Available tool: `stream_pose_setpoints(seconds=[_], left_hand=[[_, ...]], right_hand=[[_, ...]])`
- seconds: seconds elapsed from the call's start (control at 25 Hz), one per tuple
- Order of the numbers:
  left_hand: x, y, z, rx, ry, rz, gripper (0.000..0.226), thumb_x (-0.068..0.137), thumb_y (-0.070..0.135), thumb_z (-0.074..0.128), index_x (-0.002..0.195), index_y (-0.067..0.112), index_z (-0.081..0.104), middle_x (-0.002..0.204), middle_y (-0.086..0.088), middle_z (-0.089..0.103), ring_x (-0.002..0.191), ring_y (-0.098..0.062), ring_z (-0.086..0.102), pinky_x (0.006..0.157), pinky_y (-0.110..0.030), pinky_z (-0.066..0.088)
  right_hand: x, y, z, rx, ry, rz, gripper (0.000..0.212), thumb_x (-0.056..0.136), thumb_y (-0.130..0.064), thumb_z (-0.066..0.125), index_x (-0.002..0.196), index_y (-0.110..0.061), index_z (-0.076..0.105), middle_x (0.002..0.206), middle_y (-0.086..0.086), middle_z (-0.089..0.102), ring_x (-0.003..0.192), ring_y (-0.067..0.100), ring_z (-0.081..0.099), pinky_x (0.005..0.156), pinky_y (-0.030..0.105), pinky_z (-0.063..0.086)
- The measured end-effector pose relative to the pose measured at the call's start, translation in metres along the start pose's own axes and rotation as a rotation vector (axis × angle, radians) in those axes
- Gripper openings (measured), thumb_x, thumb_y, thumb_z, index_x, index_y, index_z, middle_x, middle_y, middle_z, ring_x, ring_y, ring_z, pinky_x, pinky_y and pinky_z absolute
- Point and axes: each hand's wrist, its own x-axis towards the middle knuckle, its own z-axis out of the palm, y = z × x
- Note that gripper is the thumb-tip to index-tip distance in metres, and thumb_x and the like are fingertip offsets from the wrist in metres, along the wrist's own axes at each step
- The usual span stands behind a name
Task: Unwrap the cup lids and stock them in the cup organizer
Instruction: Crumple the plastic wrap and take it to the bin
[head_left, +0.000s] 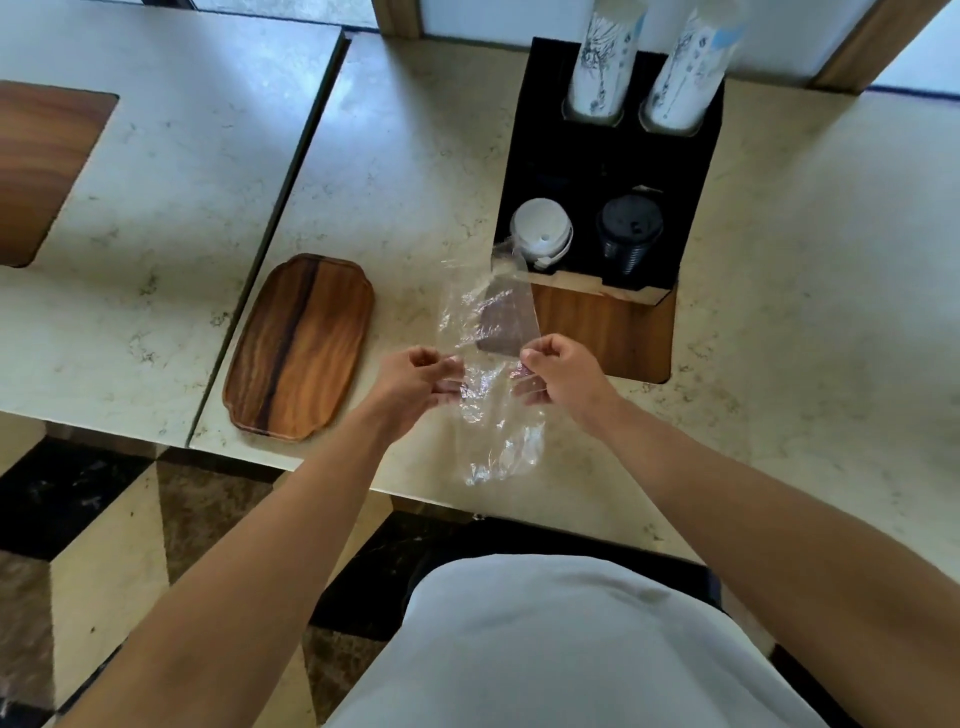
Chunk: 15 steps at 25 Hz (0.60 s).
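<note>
A clear plastic wrapper (488, 332) hangs stretched between my hands over the marble counter, empty as far as I can see. My left hand (421, 382) pinches its left edge and my right hand (558, 369) pinches its right edge. Its far end reaches up to the stack of white lids (540, 234) sitting in the front-left slot of the black cup organizer (608, 171). A stack of black lids (628, 234) fills the front-right slot. Two tall sleeves of printed paper cups (597, 57) stand in the back slots.
An oblong wooden tray (301, 348) lies on the counter left of my hands. A wooden inset (602, 327) shows in front of the organizer, another at the far left (41, 161). The counter edge (426, 493) runs below my wrists, above a checkered floor.
</note>
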Motion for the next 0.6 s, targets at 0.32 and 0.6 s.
stream_pose_setpoints(seconds=[0.32,0.6], left_hand=[[-0.006,0.002,0.068,0.050,-0.240,-0.015,0.016,0.094,-0.002,0.060,0.106,0.003,0.070,0.076,-0.010,0.066,0.064,-0.022,0.066,0.063,-0.033,0.060],[-0.010,0.004,0.111,-0.058,-0.220,-0.108,0.037,0.096,-0.010,0.047,0.108,0.008,0.077,0.085,-0.009,0.074,0.054,-0.013,0.061,0.051,-0.024,0.055]], right_hand=[[-0.032,0.005,-0.077,-0.218,0.141,-0.232,0.006,0.101,-0.025,0.060,0.096,-0.023,0.062,0.079,0.003,0.076,0.053,0.023,0.070,0.043,0.028,0.048],[-0.051,0.014,-0.117,0.327,-0.001,-0.156,0.029,0.102,-0.008,0.049,0.111,-0.016,0.076,0.073,0.006,0.064,0.056,0.016,0.058,0.051,0.032,0.051]])
